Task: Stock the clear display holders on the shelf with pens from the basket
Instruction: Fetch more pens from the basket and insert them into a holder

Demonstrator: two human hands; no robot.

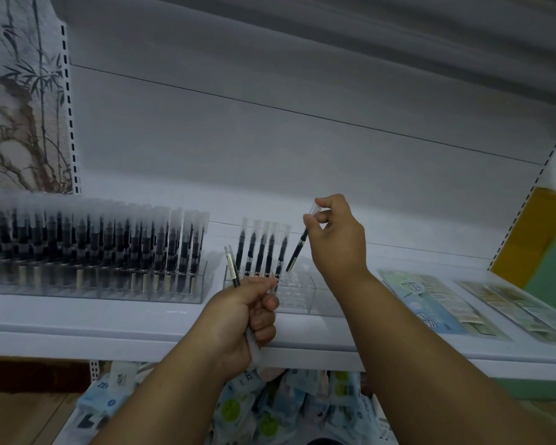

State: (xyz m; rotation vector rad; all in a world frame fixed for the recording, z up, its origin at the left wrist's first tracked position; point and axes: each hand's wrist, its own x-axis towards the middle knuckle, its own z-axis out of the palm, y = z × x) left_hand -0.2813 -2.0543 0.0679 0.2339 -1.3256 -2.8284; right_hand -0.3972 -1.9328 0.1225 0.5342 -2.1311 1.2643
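Observation:
My right hand (334, 232) pinches a black pen (297, 248) near its clear cap, the tip angled down over the clear display holder (302, 290) on the white shelf (142, 322). Several black pens (264, 248) stand in that holder's back left row; the rest of its slots show bare. My left hand (244, 319) grips a small bunch of pens (232, 268) in front of the holder, their ends sticking up and down from the fist. A long holder full of pens (93, 245) stands to the left. The basket is not in view.
Flat printed packets (430, 300) lie on the shelf at right. Below the shelf edge, several packaged goods (270, 409) hang or lie on a lower level. The grey back panel rises behind; a slotted upright (69, 107) stands at left.

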